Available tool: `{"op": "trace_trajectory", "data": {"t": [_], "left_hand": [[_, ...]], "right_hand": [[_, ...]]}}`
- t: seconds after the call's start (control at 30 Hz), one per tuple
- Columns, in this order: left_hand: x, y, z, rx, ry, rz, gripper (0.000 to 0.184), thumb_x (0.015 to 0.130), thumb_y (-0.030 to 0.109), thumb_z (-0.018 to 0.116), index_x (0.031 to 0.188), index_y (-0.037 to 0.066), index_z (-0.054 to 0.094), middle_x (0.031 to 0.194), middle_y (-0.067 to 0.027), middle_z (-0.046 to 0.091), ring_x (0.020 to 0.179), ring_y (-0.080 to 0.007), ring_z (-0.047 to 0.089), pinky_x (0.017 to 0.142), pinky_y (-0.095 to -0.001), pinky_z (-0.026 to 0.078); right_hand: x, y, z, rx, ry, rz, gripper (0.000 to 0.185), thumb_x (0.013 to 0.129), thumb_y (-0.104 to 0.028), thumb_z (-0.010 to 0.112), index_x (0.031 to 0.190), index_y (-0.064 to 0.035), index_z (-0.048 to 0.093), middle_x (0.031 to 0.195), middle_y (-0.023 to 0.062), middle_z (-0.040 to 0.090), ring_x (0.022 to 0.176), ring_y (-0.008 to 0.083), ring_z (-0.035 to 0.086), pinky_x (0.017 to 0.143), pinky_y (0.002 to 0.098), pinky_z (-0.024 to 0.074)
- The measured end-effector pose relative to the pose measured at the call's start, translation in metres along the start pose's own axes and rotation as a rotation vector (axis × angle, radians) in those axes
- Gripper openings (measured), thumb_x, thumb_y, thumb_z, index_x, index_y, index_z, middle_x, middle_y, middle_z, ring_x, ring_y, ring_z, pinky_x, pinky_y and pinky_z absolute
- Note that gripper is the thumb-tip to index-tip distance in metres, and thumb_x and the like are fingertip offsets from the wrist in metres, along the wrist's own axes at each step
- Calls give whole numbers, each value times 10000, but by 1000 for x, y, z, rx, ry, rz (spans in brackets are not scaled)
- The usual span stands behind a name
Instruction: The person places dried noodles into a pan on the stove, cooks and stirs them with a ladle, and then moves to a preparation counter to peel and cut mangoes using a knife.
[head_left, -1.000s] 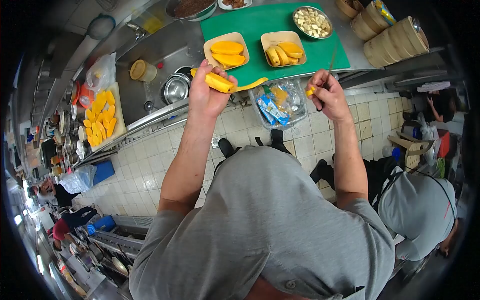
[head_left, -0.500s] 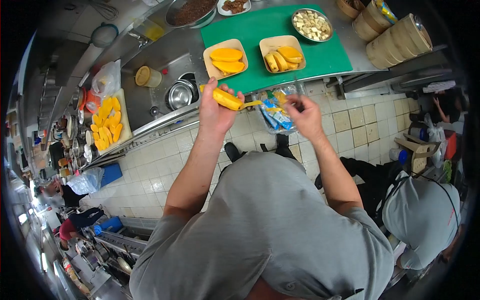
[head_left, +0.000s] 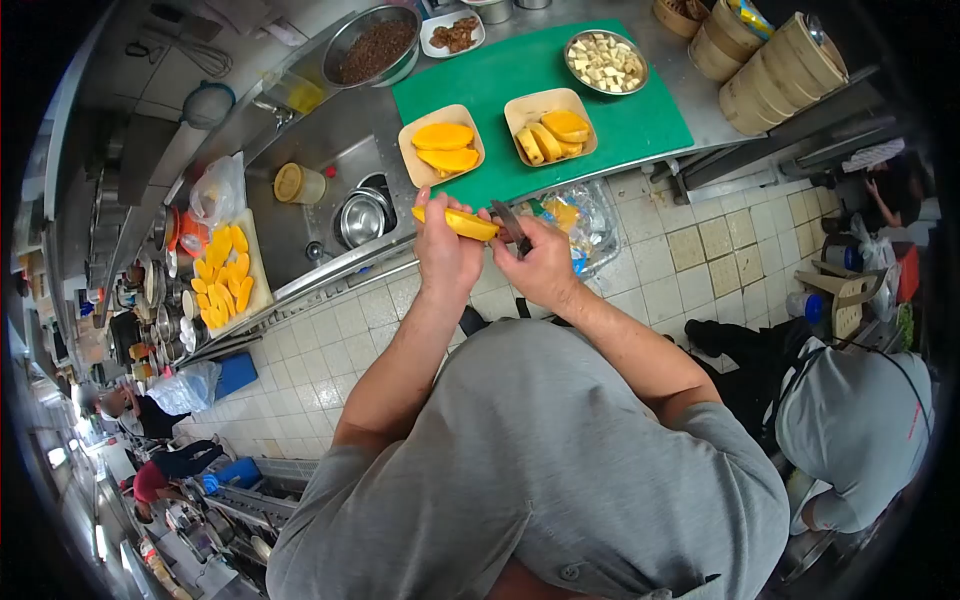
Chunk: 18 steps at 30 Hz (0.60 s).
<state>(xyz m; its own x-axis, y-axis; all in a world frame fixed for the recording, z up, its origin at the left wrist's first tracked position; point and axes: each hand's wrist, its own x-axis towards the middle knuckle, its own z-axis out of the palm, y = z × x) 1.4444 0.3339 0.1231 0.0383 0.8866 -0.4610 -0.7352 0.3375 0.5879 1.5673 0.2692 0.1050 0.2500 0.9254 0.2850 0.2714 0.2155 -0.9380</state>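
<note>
My left hand (head_left: 446,250) is wrapped round a yellow fruit (head_left: 468,225) at the counter's front edge. Against the fruit's right end, my right hand (head_left: 543,262) grips a knife (head_left: 511,226) with a dark blade. Beyond them, on a green board (head_left: 490,85), stand a tray of yellow fruit halves (head_left: 442,148) and a tray with bananas and a yellow fruit piece (head_left: 552,137). A metal bowl of pale cubes (head_left: 607,63) is at the board's back right. Below the counter edge, a clear plastic-lined bin (head_left: 597,225) holds peels and wrappers.
A sink (head_left: 335,165) with metal bowls lies left, beside a board of yellow fruit slices (head_left: 225,280). Bamboo steamers (head_left: 775,80) stand at back right. A co-worker in grey (head_left: 855,420) is close on my right. Other people are farther off.
My right hand has come left with the knife, from beyond the bin to the fruit. The hanging strip of peel no longer shows. My left hand is slightly lower.
</note>
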Motion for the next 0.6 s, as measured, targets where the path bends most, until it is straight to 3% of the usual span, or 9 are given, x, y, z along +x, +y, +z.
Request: {"op": "trace_trajectory", "data": {"t": [0.07,0.13,0.2,0.3,0.43,0.5,0.6], "left_hand": [[2,-7,-3,29,30,28,419,950,159,593,1304,174,370,893,-22,486,831,-161,507,816,-415,465],[15,-16,-10,123,-5,50,601,939,134,581,1436,212,252,954,-31,471,853,-163,498,802,-448,473],[18,-21,-13,113,-14,33,609,940,125,576,1444,217,247,954,-31,475,847,-163,499,798,-448,475],[18,-24,-8,87,-22,0,647,944,109,567,1475,224,215,953,-32,481,842,-164,501,791,-447,476],[28,-30,-16,-4,2,-116,493,949,152,591,1354,204,315,911,-14,480,828,-160,494,779,-436,470],[36,-31,-26,-80,-16,-194,432,952,175,603,1300,198,347,897,-8,480,824,-159,492,774,-433,468],[49,-21,-35,-191,16,-326,331,960,227,617,1190,201,380,864,6,466,799,-158,473,760,-421,461]], "right_hand": [[-4,4,3,-68,-9,77,216,772,-31,711,988,-24,694,762,127,673,668,242,675,613,341,533],[1,11,6,-139,-14,146,192,776,-33,696,968,-19,697,739,129,671,651,242,672,604,339,531],[0,10,7,-81,17,213,140,792,-39,697,924,-2,666,684,78,652,592,141,609,562,303,495],[-2,23,7,-40,18,322,115,816,-29,670,927,0,670,682,57,666,601,96,609,560,277,493],[-3,37,3,-42,19,371,97,835,-28,660,928,-3,673,705,49,680,622,81,623,577,258,502],[-3,43,-2,99,100,424,128,814,-49,670,920,23,675,702,122,668,619,114,636,592,294,518],[0,68,-24,75,189,418,195,813,-59,707,987,25,680,721,135,671,631,151,648,610,299,526]]}}
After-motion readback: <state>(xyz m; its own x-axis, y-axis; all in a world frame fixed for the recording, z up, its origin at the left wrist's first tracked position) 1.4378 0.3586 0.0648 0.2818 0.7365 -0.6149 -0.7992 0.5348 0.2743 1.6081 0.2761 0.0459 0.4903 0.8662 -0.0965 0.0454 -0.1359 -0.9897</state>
